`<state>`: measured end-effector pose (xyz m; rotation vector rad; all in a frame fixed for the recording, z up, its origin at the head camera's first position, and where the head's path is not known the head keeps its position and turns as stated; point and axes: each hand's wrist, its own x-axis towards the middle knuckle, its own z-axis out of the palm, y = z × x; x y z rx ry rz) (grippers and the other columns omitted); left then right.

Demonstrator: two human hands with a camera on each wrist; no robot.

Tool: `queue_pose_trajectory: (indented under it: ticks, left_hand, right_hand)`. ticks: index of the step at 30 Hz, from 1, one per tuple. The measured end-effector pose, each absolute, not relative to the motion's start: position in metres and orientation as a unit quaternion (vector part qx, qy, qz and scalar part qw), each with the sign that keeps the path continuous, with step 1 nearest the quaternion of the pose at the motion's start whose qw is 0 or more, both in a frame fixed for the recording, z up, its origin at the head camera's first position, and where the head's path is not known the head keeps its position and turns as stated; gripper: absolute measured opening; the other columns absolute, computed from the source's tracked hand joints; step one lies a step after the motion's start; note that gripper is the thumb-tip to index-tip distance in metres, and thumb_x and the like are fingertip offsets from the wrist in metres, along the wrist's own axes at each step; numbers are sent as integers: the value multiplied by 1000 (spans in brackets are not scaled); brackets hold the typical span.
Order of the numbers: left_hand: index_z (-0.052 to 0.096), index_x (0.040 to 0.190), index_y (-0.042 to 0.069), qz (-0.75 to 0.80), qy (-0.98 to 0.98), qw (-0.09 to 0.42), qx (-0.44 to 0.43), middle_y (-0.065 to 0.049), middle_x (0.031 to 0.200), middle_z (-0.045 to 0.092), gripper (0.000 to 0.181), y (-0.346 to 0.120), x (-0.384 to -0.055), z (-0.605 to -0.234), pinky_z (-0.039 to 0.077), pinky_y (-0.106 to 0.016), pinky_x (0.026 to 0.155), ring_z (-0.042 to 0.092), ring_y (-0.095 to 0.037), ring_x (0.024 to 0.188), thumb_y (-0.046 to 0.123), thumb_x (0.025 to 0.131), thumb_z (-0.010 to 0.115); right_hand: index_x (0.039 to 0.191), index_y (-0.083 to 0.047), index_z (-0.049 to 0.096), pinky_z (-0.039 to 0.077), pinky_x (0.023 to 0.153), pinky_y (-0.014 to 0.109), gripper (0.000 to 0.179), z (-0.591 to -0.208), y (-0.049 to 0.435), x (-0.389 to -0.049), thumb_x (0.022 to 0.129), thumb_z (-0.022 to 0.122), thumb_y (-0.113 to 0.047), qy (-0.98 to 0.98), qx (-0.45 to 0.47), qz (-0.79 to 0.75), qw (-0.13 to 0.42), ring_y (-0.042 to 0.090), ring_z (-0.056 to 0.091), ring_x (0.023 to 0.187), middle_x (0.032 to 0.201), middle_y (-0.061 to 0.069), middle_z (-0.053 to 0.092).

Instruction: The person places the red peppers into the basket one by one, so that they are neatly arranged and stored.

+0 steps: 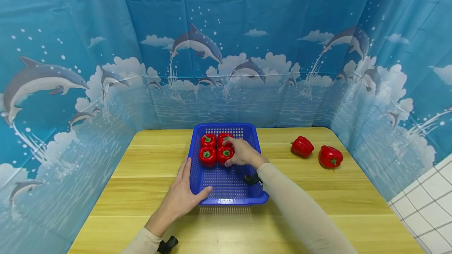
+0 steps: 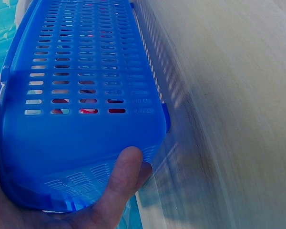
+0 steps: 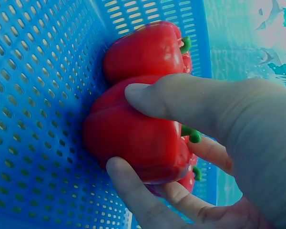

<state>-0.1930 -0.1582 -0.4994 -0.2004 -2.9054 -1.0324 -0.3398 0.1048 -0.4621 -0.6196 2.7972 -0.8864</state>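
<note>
A blue plastic basket (image 1: 231,201) with slotted walls stands on the table, with several red bell peppers inside, including one (image 1: 207,156) at the left. My right hand (image 1: 241,153) reaches in over the right rim and grips the front-right bell pepper (image 3: 133,133). Its thumb lies on one side, its fingers round the other, and the green stem shows between them. At the basket's front-left corner my left hand (image 1: 181,195) holds on, thumb over the front rim. The left wrist view shows fingertips (image 2: 128,164) near the basket's corner, low on the wall.
Two more red bell peppers lie on the wooden table (image 1: 148,183) to the right of the basket: one (image 1: 302,147) on its side, the other (image 1: 330,157) nearer the right edge. A blue dolphin-print curtain (image 1: 226,50) hangs round the back and sides.
</note>
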Motion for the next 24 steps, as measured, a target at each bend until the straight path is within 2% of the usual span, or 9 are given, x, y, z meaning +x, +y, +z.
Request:
queue_pose_trajectory:
  ticks: [14, 24]
  left_hand:
    - [9, 188, 8, -337, -939, 20, -60, -19, 197, 12, 132, -157, -193, -499, 50, -73, 130, 48, -56, 168, 76, 99, 79]
    - [10, 188, 8, -333, -941, 22, -58, -20, 197, 13, 131, -157, -193, -499, 50, -74, 129, 49, -58, 167, 73, 99, 80]
  right_hand:
    - [154, -13, 70, 61, 120, 60, 76, -468, 112, -343, 87, 104, -20, 928, -199, -305, 78, 39, 69, 140, 147, 20, 74]
    - [160, -12, 67, 60, 123, 64, 78, -455, 113, -331, 91, 102, -20, 929, -190, -310, 64, 41, 64, 149, 157, 22, 70]
